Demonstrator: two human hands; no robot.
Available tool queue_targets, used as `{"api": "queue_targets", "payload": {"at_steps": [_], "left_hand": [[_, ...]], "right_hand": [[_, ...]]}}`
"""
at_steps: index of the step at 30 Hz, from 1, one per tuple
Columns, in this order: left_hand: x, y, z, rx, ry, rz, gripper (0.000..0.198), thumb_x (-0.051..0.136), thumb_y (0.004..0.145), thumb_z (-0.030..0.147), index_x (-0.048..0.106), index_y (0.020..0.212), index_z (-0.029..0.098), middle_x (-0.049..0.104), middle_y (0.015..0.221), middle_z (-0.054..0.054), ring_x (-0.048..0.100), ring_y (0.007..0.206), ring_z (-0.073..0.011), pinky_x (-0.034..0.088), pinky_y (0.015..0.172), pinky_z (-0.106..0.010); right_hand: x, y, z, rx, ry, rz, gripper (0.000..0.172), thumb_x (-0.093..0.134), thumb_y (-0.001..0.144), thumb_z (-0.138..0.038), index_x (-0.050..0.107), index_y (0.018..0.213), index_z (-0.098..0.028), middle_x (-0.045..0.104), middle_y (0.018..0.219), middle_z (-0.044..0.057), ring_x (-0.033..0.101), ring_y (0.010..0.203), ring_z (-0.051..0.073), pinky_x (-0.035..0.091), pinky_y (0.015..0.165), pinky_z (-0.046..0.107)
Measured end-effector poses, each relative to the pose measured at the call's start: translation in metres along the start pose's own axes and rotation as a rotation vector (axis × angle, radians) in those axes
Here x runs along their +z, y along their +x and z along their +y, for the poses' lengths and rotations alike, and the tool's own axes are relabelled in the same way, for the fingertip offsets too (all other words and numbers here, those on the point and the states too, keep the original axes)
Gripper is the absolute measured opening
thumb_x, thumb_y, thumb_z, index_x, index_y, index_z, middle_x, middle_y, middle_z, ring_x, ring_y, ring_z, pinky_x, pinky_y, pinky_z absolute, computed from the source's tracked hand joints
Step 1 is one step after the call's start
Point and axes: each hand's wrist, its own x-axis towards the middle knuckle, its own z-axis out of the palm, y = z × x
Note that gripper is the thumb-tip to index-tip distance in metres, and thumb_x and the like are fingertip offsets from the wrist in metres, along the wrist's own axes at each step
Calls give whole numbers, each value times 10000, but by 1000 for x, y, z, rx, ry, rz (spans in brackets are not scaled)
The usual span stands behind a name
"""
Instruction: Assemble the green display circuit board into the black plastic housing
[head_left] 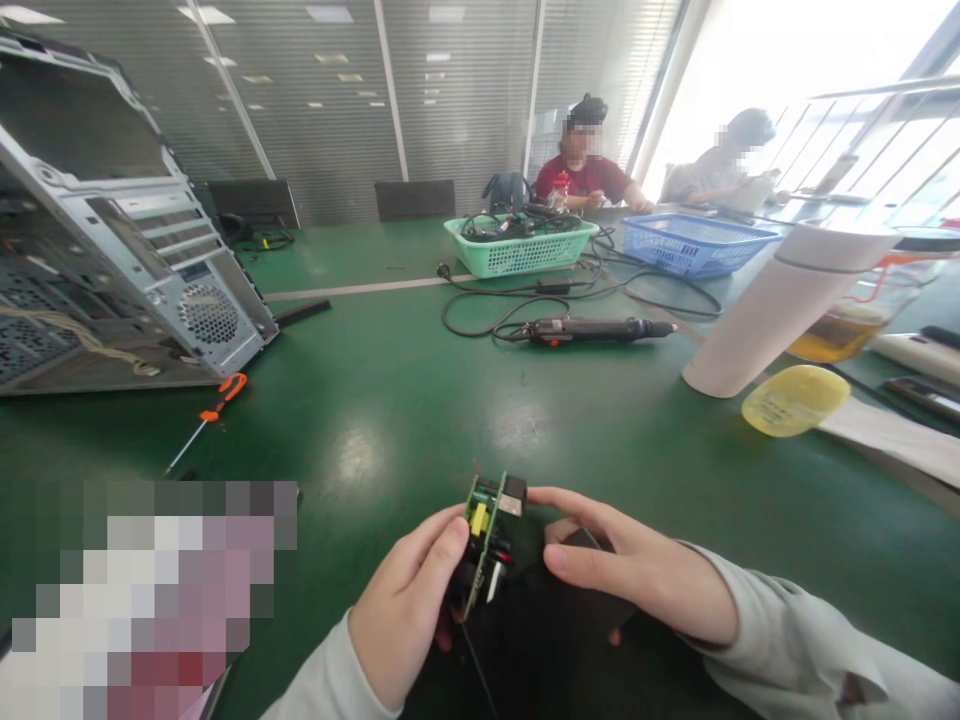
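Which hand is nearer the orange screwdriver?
The left. The left hand, gripping the circuit board, is to the right of the orange screwdriver and closer to the wearer; the right hand, holding a black piece, is farther right.

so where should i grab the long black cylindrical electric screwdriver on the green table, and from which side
Probably best around the middle of the black electric screwdriver, coming down from the near side. It lies crosswise, its long flank facing the wearer, while its black cord leaves the left end and loops behind.
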Motion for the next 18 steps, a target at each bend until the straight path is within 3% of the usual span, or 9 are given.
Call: {"api": "queue_targets", "payload": {"at_steps": [3,8,11,15,18], "left_hand": [[0,6,-2,-78,-194,86,386,596,796,360,627,1115,146,698,804,-62,587,479,-135,454,333,-207],[-5,16,3,-108,-420,63,293,533,844,317,582,1050,114,694,835,-92,659,623,-183,496,374,-216],[-8,17,9,-139,-487,75,209,442,896,251,560,1013,125,694,807,-73,663,618,-157,497,390,-193],[-7,15,13,-182,-524,77,211,398,918,253,550,993,128,686,723,-51,656,575,-140,491,394,-182],[-8,14,12,-184,-533,61,200,423,907,254,560,972,125,686,700,-50,657,563,-143,492,400,-186]], "right_hand": [[-5,2,1,-108,-118,64,593,632,777,-568,555,1172,-132,560,955,77,563,718,132,477,548,175],[-15,10,8,-241,-168,122,522,655,762,-558,625,1009,-99,596,913,87,564,745,153,482,636,214],[-18,12,5,-147,89,63,548,654,756,-574,600,1007,-90,592,797,77,566,650,139,465,555,186],[-17,12,-3,107,561,53,475,334,963,-517,540,1036,-96,585,806,87,596,693,141,482,563,177],[-15,13,-2,161,649,-114,672,53,986,-547,535,986,-79,564,714,92,605,681,153,482,561,180]]}}
